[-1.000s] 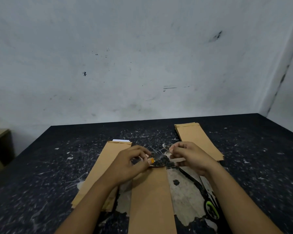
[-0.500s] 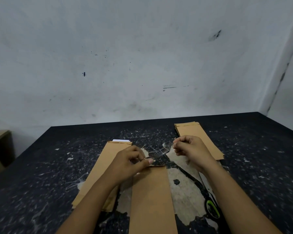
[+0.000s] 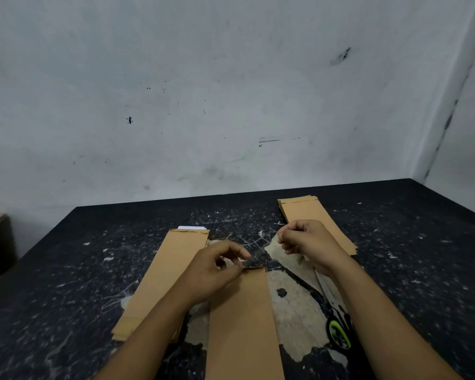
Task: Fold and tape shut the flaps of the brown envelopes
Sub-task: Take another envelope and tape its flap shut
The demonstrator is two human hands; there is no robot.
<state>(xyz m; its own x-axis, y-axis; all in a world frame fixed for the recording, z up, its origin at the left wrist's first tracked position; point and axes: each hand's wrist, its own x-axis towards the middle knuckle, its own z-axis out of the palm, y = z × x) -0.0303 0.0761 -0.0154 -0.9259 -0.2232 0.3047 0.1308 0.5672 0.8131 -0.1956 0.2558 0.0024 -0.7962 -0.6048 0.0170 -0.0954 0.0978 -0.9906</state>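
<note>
**Fingers pinch a strip of clear tape above the envelope's far end**

Fingertips point(image 3: 240, 260) of the left hand point(image 3: 211, 270) pinch one end of a strip of clear tape point(image 3: 258, 252), thumb under and forefinger over, just above the far edge of the middle envelope point(image 3: 242, 319). The right hand point(image 3: 307, 242) is curled, its finger and thumb pinching what looks like the tape's other end, though the strip is faint there. That hand is raised farther and to the right, so the tape slants between the two hands. The middle envelope lies lengthwise on the dark speckled table point(image 3: 66, 270), running toward the near edge. A left stack of envelopes point(image 3: 165, 270) lies beside it; a right stack point(image 3: 313, 215) lies farther off, partly behind the right hand. Scissors point(image 3: 337, 325) with green handles lie to the right, beside the right forearm.
</note>
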